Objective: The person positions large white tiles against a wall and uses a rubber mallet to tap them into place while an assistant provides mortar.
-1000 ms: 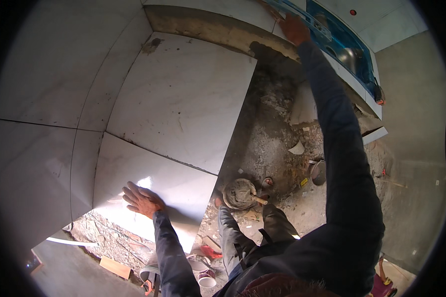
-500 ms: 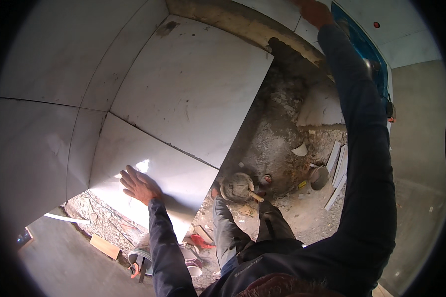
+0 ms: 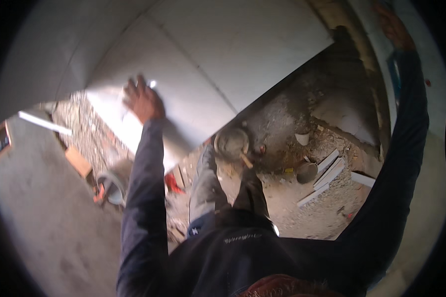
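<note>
My left hand (image 3: pixel 144 100) rests with spread fingers on a large white tile (image 3: pixel 188 119), near a bright patch of light. A thin joint separates this tile from another large white tile (image 3: pixel 243 44) beyond it. My right hand (image 3: pixel 395 29) is stretched far out to the upper right, against or close to a pale wall surface; its fingers look extended but are blurred. Just past the tile edge, by my feet, stands a round pan of grey mortar (image 3: pixel 230 142). A wooden handle (image 3: pixel 246 160) sticks out over its rim.
White strips (image 3: pixel 324 173) and a bucket (image 3: pixel 307 172) lie on the rubble floor to the right. At the left are a grey bucket (image 3: pixel 113 185) with an orange-handled tool (image 3: pixel 99 192), a wooden block (image 3: pixel 78 162) and a white strip (image 3: pixel 44 123). A dark gap runs beside the tiles.
The view has shifted and turned. My left hand remains flat on the tile. My right arm now appears farther right, with its hand still raised by the wall.
</note>
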Demonstrator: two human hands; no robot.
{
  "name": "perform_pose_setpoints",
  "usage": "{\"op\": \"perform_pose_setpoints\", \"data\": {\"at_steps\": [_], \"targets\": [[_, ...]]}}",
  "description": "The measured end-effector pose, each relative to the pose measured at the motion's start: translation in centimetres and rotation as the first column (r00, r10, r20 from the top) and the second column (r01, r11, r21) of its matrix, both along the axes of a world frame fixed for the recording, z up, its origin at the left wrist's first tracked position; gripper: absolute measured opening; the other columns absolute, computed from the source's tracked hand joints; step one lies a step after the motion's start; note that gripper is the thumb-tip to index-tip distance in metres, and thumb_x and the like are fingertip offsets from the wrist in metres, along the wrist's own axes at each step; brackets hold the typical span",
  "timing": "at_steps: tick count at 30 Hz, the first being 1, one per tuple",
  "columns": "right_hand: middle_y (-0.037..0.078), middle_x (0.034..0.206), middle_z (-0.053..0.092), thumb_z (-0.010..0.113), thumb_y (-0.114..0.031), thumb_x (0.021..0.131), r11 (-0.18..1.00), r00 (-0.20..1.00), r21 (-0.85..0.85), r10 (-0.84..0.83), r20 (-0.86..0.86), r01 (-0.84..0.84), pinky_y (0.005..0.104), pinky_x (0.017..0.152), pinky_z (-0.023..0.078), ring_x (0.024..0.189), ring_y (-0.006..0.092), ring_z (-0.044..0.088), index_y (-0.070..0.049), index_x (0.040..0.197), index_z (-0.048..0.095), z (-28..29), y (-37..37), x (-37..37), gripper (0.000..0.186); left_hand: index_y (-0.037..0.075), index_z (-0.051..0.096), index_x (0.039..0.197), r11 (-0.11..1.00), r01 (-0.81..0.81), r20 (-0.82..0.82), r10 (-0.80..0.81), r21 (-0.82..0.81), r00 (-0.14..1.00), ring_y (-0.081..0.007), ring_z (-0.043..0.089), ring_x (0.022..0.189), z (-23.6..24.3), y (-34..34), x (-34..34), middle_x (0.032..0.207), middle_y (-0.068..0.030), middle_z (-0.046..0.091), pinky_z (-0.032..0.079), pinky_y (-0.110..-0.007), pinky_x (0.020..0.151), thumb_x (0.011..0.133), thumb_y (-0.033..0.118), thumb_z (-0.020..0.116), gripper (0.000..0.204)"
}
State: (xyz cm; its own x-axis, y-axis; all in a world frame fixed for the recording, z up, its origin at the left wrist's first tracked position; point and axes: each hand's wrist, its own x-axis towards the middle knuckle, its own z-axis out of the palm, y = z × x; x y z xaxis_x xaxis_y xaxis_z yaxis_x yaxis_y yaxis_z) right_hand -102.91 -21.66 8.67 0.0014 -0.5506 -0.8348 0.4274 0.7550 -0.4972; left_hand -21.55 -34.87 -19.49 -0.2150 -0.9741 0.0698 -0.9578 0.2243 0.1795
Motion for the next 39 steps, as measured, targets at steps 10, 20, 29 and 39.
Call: {"op": "perform_pose_setpoints", "data": {"at_steps": [10, 20, 29, 39], "targets": [[0.006, 0.078, 0.062, 0.051, -0.051, 0.101, 0.868, 0.620, -0.456, -0.250, -0.744, -0.197, 0.0381, 0.052, 0.050, 0.065, 0.0209, 0.060, -0.011, 0.134, 0.054, -9.2, 1.0, 21.2, 0.052, 0.027, 0.038, 0.149, 0.996, -0.022, 0.015, 0.023, -0.092, 1.000, -0.0361, 0.025, 0.148, 0.9, 0.6, 0.5, 0.159, -0.0086, 0.031, 0.015, -0.062, 0.119, 0.103, 0.037, 0.032, 0.048], [0.016, 0.078, 0.066, 0.067, -0.038, 0.097, 0.752, 0.390, -0.266, -0.012, -0.921, -0.604, 0.0423, 0.053, 0.052, 0.059, 0.0294, 0.066, -0.008, 0.110, 0.052, -18.1, 16.6, 54.3, 0.036, 0.025, 0.037, 0.151, 0.929, 0.290, 0.042, -0.307, 0.229, 0.951, -0.0441, 0.028, 0.147, 2.8, 1.7, 4.8, 0.159, -0.0158, 0.031, 0.030, -0.076, 0.105, 0.081, 0.068, 0.071, 0.089], [0.023, 0.072, 0.064, 0.070, -0.026, 0.094, 0.732, 0.273, -0.229, -0.062, -0.960, -0.642, 0.0499, 0.051, 0.049, 0.065, 0.0442, 0.065, -0.004, 0.097, 0.047, -19.8, 14.6, 62.9, 0.032, 0.026, 0.029, 0.154, 0.931, 0.154, 0.089, -0.194, 0.331, 0.977, -0.0437, 0.021, 0.150, 2.5, 3.7, 6.1, 0.160, -0.0054, 0.025, 0.037, -0.080, 0.099, 0.073, 0.058, 0.082, 0.102], [0.028, 0.072, 0.063, 0.066, -0.029, 0.097, 0.769, 0.471, -0.350, -0.072, -0.879, -0.535, 0.0532, 0.052, 0.047, 0.071, 0.0495, 0.064, -0.001, 0.098, 0.045, -18.9, 12.8, 61.3, 0.035, 0.018, 0.017, 0.161, 0.857, 0.050, 0.137, -0.139, 0.512, 0.981, -0.0546, 0.012, 0.149, 4.3, 3.7, 3.1, 0.167, -0.0203, 0.012, 0.025, -0.055, 0.123, 0.074, 0.044, 0.087, 0.115]]}}
